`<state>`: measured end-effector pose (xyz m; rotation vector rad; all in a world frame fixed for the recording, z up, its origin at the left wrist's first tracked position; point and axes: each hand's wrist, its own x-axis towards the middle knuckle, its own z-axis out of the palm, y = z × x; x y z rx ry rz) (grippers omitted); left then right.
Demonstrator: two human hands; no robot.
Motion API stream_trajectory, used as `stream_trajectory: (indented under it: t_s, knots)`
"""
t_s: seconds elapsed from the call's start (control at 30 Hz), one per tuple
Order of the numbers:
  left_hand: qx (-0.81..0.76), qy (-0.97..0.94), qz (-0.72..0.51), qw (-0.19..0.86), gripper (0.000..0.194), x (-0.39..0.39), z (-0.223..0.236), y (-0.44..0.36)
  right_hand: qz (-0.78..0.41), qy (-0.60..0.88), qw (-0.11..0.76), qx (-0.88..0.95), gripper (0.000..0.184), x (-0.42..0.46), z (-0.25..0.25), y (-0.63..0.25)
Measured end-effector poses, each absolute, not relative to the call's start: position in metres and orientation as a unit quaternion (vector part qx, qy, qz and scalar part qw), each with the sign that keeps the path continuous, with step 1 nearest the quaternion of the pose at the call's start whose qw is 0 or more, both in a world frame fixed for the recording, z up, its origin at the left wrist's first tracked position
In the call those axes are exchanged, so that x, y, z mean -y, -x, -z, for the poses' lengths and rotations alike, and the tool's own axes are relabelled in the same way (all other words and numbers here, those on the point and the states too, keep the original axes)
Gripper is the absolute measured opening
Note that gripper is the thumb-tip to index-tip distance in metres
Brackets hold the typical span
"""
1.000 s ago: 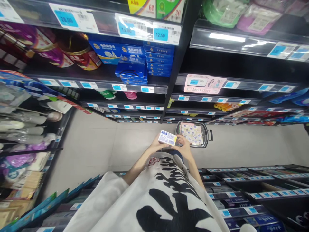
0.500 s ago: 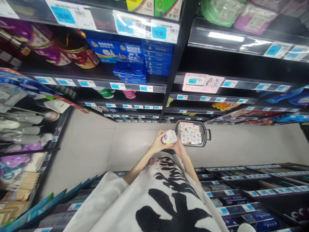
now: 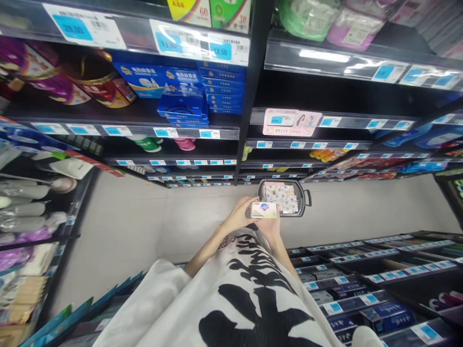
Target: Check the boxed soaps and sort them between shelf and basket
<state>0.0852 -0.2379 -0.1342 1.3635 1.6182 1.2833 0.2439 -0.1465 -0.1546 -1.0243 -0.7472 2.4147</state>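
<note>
"12.50" is printed on a tag [image 3: 228,49], "60" on a yellow box [image 3: 190,12], "30" on a green box [image 3: 230,14], "电热蚊香液" on blue boxes [image 3: 141,81].

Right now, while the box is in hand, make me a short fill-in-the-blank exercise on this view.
1. The left hand holds the small box together with the ____ hand.
2. The stacked boxes beside the dark upright are coloured ____.
3. Under the green box, the price tag reads ____.

Missing words: right; blue; 12.50.
</note>
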Motion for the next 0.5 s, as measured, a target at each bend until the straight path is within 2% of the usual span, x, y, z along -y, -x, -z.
stream_trajectory:
  t_s: [0.2,0.33,0.43,0.5]
  knots:
    - [-0.615,-0.511,-0.502,0.331,0.080,0.237,0.136,-0.084,-0.847,0.378,0.215,0.307,0.078,0.147,0.150,-0.241]
    - [-0.635,-0.491,-0.502,0.322,0.074,0.244,0.143,-0.088,-0.826,0.364,0.216,0.373,0.075,0.147,0.156,-0.244]
    - [-0.650,-0.477,-0.496,0.322,0.072,0.247,0.148,-0.092,-0.769,0.358,0.188,0.496,0.080,0.136,0.158,-0.252]
    - [-0.655,-0.474,-0.483,0.336,0.070,0.245,0.150,-0.092,-0.673,0.330,0.154,0.644,0.078,0.124,0.153,-0.256]
